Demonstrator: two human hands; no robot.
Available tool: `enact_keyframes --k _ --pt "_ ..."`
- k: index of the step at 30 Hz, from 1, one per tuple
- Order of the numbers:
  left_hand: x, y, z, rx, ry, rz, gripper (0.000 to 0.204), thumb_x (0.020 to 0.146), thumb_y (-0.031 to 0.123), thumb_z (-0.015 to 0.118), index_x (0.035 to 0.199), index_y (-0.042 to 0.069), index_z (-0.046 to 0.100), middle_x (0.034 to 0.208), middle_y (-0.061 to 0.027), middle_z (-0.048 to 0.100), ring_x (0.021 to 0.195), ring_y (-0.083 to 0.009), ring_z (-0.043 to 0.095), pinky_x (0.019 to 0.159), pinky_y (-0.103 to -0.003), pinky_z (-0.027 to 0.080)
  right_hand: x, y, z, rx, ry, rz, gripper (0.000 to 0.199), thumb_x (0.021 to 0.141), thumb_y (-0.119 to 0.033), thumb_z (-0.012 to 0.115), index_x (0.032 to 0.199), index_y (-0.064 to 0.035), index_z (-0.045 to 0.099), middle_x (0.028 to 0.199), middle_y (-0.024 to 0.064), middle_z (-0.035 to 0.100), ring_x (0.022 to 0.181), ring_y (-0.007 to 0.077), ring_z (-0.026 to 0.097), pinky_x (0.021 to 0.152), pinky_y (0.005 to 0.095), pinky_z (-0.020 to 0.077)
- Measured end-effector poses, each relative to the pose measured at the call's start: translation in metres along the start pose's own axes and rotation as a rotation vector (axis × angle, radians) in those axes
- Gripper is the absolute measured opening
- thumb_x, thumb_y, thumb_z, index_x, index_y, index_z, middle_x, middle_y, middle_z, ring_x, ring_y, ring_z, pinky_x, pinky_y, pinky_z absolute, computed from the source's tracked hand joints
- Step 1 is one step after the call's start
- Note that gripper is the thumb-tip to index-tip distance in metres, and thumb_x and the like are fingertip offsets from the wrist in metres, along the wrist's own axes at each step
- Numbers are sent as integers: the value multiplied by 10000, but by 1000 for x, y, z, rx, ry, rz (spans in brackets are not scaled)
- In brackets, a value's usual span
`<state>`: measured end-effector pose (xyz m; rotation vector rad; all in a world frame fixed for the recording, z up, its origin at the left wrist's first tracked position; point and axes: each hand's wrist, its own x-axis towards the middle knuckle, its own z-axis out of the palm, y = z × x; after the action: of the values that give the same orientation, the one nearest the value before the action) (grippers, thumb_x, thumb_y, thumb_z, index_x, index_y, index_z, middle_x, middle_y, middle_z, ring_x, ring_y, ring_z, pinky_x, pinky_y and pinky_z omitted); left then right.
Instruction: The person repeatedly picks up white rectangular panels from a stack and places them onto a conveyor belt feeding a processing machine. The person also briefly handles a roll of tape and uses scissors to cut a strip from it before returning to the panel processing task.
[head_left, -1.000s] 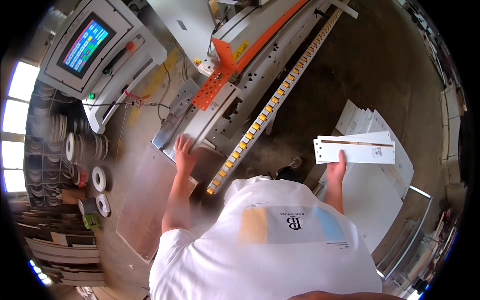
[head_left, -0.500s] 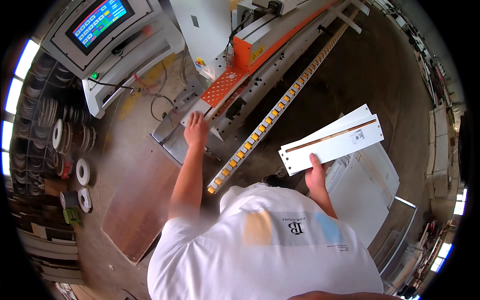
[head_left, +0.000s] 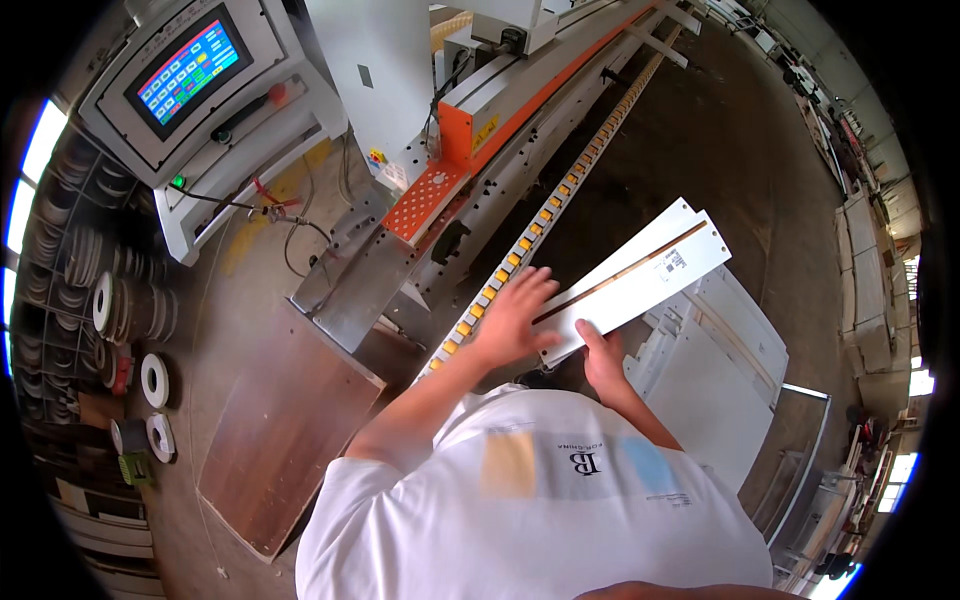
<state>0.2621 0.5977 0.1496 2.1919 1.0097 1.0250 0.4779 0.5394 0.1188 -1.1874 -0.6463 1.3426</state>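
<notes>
Two narrow white panels point(head_left: 640, 285), stacked slightly fanned, slant up to the right in front of me. A brown groove runs along the top one, which has a label and small holes near its end. My right hand point(head_left: 603, 362) grips their lower edge, thumb on top. Beside their left end is my left hand point(head_left: 515, 318), fingers apart and holding nothing; whether it touches the panels I cannot tell. Beyond it runs a rail with yellow rollers point(head_left: 513, 260). The long machine with an orange perforated plate point(head_left: 428, 203) stands past that rail.
A control console with a lit screen point(head_left: 190, 70) is at the far left. A brown board point(head_left: 285, 440) lies to my left, near rolls of edging tape point(head_left: 155, 381). Larger white panels point(head_left: 700, 400) are stacked at my right, beside a metal frame point(head_left: 822, 430).
My left hand has left the machine's near end and moved right to the panels' left end. The panels in my right hand have shifted left and tilted more steeply.
</notes>
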Motion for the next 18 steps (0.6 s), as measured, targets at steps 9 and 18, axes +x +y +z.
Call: enact_keyframes --k 9,18 --pt "-23 28 17 37 80 -44 856 676 341 875 1402 73 508 1459 -214 449 1283 -417 459 1082 -488 388 -11 12 -1 -43 -31 -150 541 846 -192 832 1261 44 577 1185 82 650 1053 174 608 935 321 479" --pt "-117 -51 -41 224 200 -358 702 624 270 877 1271 150 633 1421 -185 517 1283 -406 472 1073 -509 401 -16 6 4 -117 165 -133 453 939 -162 718 1287 89 573 1237 119 638 1125 188 587 1002 327 446"
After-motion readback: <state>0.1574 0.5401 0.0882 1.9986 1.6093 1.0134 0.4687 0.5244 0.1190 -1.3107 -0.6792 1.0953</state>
